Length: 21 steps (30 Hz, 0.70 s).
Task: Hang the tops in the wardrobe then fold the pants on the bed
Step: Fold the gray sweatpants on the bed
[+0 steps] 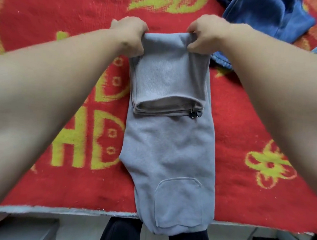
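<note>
Grey pants (169, 148): lie lengthwise in the middle of the bed, running near to far; the near end, with a sewn patch pocket (177, 201), hangs over the bed's near edge.
Fold: the far part is doubled back toward the near side, and its stacked hems lie across the pants below the hands.
Small dark fasteners (195, 114): two, at the right end of the hems; too small to tell what kind they are.
Left hand (130, 33): knuckles up, fingers curled and pressed together, gripping the left corner of the far fold; the fingertips are hidden in the cloth.
Right hand (206, 33): thumb and curled fingers pinch the right corner of the same fold.
Blanket (49, 22): red, with yellow-green patterns and flower shapes, covering the bed.
Writing: large yellow-green characters to the left of the pants look like "HD"; the left forearm partly covers them, so the reading is not certain. No brand or label can be read on the pants.
Blue garments (266, 13): heaped at the far right, with a denim edge (221, 59) just beside the right wrist.
Dark trouser legs (118, 233): the person's own, below the bed's near edge.
</note>
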Each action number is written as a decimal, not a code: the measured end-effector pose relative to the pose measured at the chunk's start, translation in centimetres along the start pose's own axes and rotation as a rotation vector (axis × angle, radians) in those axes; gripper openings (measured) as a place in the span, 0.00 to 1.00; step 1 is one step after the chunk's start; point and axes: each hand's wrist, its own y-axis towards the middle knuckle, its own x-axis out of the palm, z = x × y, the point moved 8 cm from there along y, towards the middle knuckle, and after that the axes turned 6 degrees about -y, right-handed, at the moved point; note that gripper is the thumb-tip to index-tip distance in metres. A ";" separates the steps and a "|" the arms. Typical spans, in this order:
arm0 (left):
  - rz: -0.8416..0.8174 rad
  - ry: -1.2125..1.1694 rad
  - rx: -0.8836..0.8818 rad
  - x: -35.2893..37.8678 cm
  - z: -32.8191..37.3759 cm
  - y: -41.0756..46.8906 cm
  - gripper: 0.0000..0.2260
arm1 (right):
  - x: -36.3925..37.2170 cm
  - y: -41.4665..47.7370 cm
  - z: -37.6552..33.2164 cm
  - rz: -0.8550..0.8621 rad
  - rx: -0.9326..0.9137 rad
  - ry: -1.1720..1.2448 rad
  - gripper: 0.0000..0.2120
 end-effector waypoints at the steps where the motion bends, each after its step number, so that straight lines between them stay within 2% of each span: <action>1: 0.028 0.014 0.021 -0.4 0.2 -0.5 0.17 | -0.6 -0.5 0.0 0.026 -0.015 0.008 0.16; 3: 0.102 0.013 0.066 -1.3 0.5 -2.0 0.12 | -1.8 -2.0 0.0 0.099 -0.041 -0.001 0.15; 12: 0.434 -0.073 0.225 -5.6 3.3 -13.4 0.14 | -4.7 -13.3 -0.6 0.398 -0.100 -0.003 0.15; 15: 0.477 0.010 0.313 -4.0 5.4 -19.2 0.14 | -3.2 -18.5 -2.3 0.499 -0.132 -0.057 0.15; 18: 0.496 0.040 0.357 -0.8 6.3 -24.1 0.14 | -0.9 -24.2 -3.9 0.657 -0.144 -0.088 0.09; 21: 0.417 0.073 0.397 4.6 6.8 -28.0 0.15 | 3.6 -28.6 -5.8 0.655 -0.186 -0.075 0.07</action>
